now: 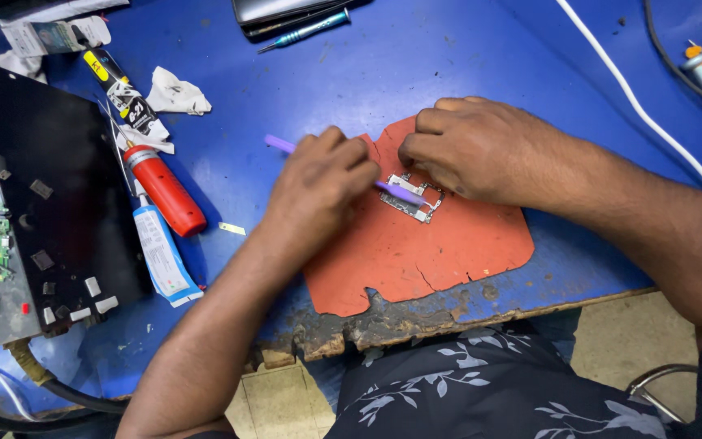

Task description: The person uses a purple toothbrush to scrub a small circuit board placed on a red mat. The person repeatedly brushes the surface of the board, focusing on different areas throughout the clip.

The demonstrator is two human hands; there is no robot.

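A small silver metal frame part (416, 201) lies on a worn orange-red mat (416, 252) near the blue table's front edge. My left hand (318, 183) grips a thin purple tool (401, 193); its tip rests on the metal part and its other end sticks out to the left. My right hand (469, 146) is curled with its fingertips pressing on the far edge of the part, holding it against the mat.
Left of the mat lie a red tube (164, 189), a blue-white tube (162, 256), a black-yellow tube (119, 89) and crumpled tissue (176, 93). A black box (50, 195) with small parts stands far left. A teal screwdriver (306, 30) and white cable (635, 102) lie behind. The table edge (416, 321) is chipped.
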